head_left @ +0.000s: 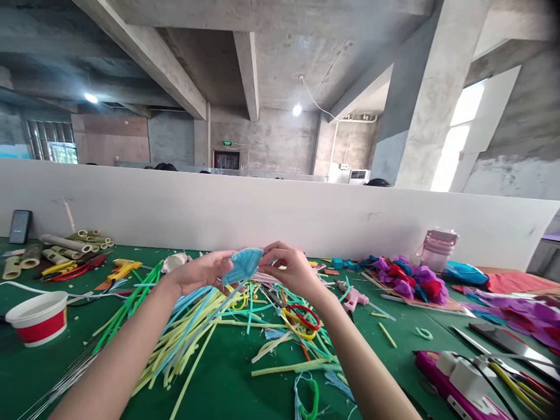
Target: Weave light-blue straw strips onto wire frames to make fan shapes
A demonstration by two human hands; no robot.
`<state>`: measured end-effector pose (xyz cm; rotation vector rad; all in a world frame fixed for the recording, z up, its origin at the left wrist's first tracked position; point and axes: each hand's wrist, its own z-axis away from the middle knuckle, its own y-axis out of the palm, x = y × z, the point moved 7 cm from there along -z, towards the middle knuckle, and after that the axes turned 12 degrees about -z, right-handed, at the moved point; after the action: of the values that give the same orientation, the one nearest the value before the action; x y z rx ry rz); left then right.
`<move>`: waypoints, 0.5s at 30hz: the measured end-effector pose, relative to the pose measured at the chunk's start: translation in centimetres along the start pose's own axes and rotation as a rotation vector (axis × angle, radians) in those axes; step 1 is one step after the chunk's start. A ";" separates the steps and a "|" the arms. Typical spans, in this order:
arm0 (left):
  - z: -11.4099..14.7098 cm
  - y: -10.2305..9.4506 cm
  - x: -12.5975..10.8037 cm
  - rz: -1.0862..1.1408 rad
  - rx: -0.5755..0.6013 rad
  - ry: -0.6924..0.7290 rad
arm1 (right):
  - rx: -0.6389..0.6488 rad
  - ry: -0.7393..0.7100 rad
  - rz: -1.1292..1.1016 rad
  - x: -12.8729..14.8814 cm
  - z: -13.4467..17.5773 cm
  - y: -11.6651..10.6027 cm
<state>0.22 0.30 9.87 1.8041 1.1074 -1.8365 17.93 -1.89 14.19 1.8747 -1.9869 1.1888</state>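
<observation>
Above the table's middle, my left hand (203,272) pinches a light blue, ribbed, fan-shaped piece (245,263) that looks made of fuzzy pipe cleaner. A thin blue stem slopes down from it. My right hand (289,269) is closed, its fingertips at the right edge of the same piece; its thumb is partly hidden. Below lie many loose yellow pipe cleaners (186,344), with green pipe cleaners (114,312) to the left. Red-handled scissors (308,316) lie under my right wrist among yellow handles. Blue thread tassels (339,385) are nearer to me.
To the left are a paper cup (41,319), bamboo pieces (70,245) and a yellow glue gun (123,269). On the right stand a pink glue gun (354,296), crepe paper (409,279), a pink bottle (438,249) and a power strip (455,385). A white partition (262,216) closes the back.
</observation>
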 end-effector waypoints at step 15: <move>-1.8 0.8 -6.1 -0.065 -0.701 0.204 | -0.845 -0.119 0.191 6.6 0.4 -3.9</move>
<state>2.81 -0.60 15.62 1.5454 1.6381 -1.0839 20.28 -6.77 19.58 1.3480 -2.2475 0.1621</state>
